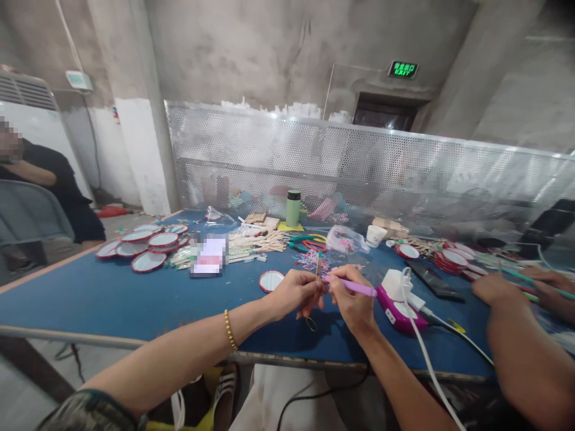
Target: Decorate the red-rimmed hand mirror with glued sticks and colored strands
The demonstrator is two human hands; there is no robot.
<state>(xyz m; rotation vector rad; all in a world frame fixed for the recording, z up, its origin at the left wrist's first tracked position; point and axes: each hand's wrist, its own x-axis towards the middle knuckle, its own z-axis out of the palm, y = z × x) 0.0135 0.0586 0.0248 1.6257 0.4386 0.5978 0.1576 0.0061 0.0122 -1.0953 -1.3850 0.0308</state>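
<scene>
My left hand (pixel 299 293) pinches a thin flat wooden stick (pixel 318 266) with a teal tip, held upright above the table's front edge. In my right hand (pixel 354 302) is a pink-purple pen (pixel 354 287), gripped like a writing tool, its tip end close to the stick. Whether the pen touches the stick I cannot tell. A small thin yellow loop (pixel 311 324) hangs below my left fingers. Just behind my left hand lies a round white disc with a red rim (pixel 271 281). Beyond both hands is a small heap of pink, blue and white bits (pixel 312 259).
Red-rimmed discs (pixel 148 261) pile up on the left beside wooden sticks (pixel 256 244) and a phone (pixel 209 256). A green bottle (pixel 293 209), pliers (pixel 309 241) and paper cup (pixel 376 235) stand or lie behind. A purple power strip (pixel 399 314) with cables is right, near another person's arm (pixel 516 335).
</scene>
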